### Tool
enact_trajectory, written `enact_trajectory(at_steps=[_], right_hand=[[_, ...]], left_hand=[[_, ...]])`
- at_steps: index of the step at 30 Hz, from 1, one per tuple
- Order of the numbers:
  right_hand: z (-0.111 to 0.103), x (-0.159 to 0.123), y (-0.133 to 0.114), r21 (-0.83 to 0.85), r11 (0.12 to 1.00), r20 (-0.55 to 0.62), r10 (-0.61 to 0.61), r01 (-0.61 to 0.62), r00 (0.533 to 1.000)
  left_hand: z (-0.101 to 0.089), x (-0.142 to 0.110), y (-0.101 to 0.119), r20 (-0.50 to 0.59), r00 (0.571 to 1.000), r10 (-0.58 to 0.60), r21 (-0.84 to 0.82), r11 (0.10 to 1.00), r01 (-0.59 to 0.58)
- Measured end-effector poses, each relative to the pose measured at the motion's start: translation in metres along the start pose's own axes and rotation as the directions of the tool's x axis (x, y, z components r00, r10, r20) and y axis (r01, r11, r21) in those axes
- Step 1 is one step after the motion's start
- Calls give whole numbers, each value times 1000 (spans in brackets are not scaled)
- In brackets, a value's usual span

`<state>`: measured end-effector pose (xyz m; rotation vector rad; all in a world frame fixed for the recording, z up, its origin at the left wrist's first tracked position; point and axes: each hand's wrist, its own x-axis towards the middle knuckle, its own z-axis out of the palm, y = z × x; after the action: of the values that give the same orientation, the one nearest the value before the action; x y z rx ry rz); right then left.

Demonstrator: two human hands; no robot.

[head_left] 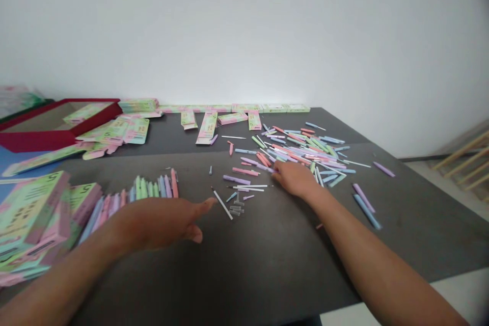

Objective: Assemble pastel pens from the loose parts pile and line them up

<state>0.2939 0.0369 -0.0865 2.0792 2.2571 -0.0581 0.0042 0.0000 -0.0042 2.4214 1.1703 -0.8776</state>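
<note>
My right hand [294, 178] reaches into the near left side of a loose pile of pastel pen parts [305, 150]. Its fingers are bent together at the end of a purple pen barrel [264, 167]; what they grip is hidden. My left hand [168, 221] hovers over the table, thumb and fingers apart, holding nothing. Just beyond it lies a row of assembled pens [143, 188] in several colours. Between the hands are a white refill [222, 202], a purple barrel [237, 180], a pink barrel [245, 171] and small clear plastic pieces [237, 209].
Printed pen boxes [34, 209] are stacked at the near left. A red open box [42, 135] stands behind them, beside flattened cartons [118, 130]. More cartons [208, 127] line the wall edge. Separate barrels [367, 209] lie on the dark table [412, 224] at right.
</note>
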Motion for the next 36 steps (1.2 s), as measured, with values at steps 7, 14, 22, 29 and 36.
enact_trajectory(at_steps=[7,14,22,29,36], right_hand=[[13,16,10,86,988,-71,138,-132,988],[13,17,-30,123,989,-88,-72,82,994],[26,22,-35,121,984,-103,-118,130,988],[18,20,-20,256,965,-251,3,63,968],[-10,3,-7,692,672,-490,172,262,854]], left_hand=[[6,3,15,-2,999,34,15,999,-34],[9,6,23,16,998,68,19,997,-68],[9,7,29,38,995,88,44,995,-89],[6,4,31,45,998,54,63,996,-57],[4,0,21,-36,996,76,33,997,-74]])
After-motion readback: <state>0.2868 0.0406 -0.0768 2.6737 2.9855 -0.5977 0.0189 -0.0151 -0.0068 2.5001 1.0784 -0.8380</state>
